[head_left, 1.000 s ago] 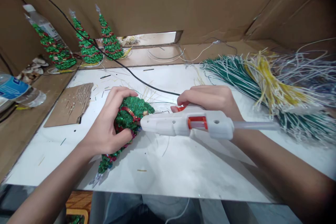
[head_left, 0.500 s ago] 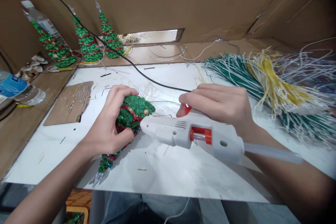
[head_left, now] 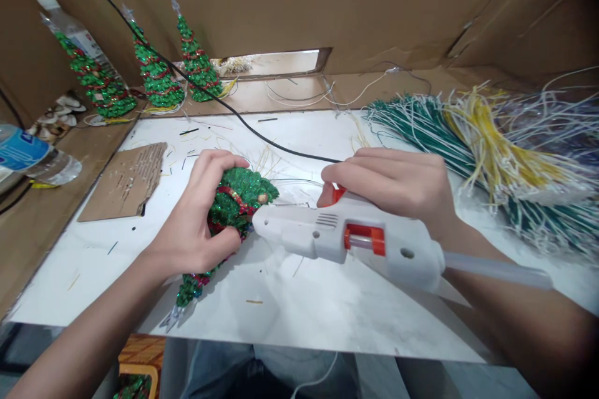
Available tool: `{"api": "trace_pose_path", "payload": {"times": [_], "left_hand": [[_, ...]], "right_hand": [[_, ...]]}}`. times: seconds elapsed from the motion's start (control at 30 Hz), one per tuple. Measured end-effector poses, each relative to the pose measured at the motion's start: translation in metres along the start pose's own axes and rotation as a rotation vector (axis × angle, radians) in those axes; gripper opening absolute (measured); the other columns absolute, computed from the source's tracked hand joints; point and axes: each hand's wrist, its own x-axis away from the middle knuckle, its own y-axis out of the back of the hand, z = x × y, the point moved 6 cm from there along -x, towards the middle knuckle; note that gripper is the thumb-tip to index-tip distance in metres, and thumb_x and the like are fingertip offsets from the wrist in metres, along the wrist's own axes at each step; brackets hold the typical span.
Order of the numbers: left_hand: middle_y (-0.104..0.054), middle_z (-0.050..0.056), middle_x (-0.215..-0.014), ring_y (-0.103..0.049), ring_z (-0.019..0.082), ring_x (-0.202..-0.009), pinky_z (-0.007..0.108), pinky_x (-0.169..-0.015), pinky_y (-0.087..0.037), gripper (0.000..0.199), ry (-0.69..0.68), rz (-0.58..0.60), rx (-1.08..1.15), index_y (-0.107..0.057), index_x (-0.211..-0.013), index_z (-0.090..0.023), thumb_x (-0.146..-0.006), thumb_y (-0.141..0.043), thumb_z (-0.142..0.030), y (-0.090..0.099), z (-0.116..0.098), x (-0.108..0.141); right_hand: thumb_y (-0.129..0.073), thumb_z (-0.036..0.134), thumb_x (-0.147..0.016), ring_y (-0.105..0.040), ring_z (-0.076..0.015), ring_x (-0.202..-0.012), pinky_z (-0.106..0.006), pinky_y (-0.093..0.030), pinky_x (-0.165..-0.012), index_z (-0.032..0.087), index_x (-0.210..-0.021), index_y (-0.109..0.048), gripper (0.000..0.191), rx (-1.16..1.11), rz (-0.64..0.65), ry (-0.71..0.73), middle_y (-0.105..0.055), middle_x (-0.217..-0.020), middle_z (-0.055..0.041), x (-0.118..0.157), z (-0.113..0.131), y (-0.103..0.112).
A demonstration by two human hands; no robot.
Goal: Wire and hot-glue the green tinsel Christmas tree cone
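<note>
Bench [head_left: 309,318] lies beneath a stiff-looking glue gun [head_left: 299,230], the right hand [head_left: 405,184] wrapped at its trigger [head_left: 337,195], and a tinsel tree [head_left: 239,190], tipped sideways by the nozzle [head_left: 259,222], probably light, crushable, best held round its body, where the left hand [head_left: 189,234] curls half-closed, clear of the gold bead [head_left: 262,198].

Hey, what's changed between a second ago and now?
The right hand shifted slightly right, and the glue gun swung its back end right and toward the person. Nothing was taken up or let go: the left hand still holds the tree, and the gun's tip stays at it.
</note>
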Motion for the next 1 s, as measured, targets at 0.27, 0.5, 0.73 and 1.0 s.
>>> {"api": "trace_pose_path", "payload": {"times": [0.27,0.5,0.73,1.0], "left_hand": [[-0.043,0.009,-0.118,-0.043,0.027,-0.114,0.045,-0.103,-0.035,0.06,0.004,0.0,0.011,-0.042,-0.119,-0.018,-0.059,-0.047,-0.018,0.0002,-0.0003,-0.0003],[-0.043,0.009,-0.118,-0.043,0.028,-0.114,0.046,-0.102,-0.035,0.06,0.009,0.004,0.02,-0.042,-0.119,-0.019,-0.059,-0.047,-0.018,0.0001,0.0,0.0],[-0.044,0.009,-0.117,-0.043,0.029,-0.114,0.048,-0.102,-0.035,0.06,0.015,0.005,0.015,-0.041,-0.118,-0.021,-0.059,-0.048,-0.018,0.0005,0.0008,-0.0009],[-0.043,0.009,-0.118,-0.043,0.029,-0.113,0.047,-0.102,-0.035,0.061,-0.001,0.006,-0.008,-0.041,-0.119,-0.02,-0.058,-0.048,-0.018,0.0001,-0.0004,-0.0003]], "right_hand": [[-0.049,0.027,-0.086,-0.044,-0.012,-0.054,-0.027,-0.03,-0.053,0.021,-0.071,-0.056,0.017,-0.052,-0.059,0.026,-0.05,-0.058,0.0006,0.0004,0.0013,0.003],[-0.048,0.03,-0.086,-0.043,-0.0123,-0.053,-0.028,-0.028,-0.053,0.021,-0.072,-0.057,0.019,-0.071,-0.055,0.02,-0.049,-0.056,0.0008,0.0008,-0.0009,0.0036],[-0.043,0.036,-0.089,-0.047,-0.014,-0.057,-0.029,-0.032,-0.055,0.022,-0.072,-0.057,0.026,-0.054,0.025,-0.01,-0.053,-0.06,-0.0011,0.0014,-0.0039,-0.0005],[-0.051,0.032,-0.085,-0.046,-0.0134,-0.056,-0.028,-0.03,-0.054,0.021,-0.077,-0.061,0.017,-0.069,-0.023,0.01,-0.052,-0.059,0.0002,0.0001,-0.0032,-0.0002]]}}
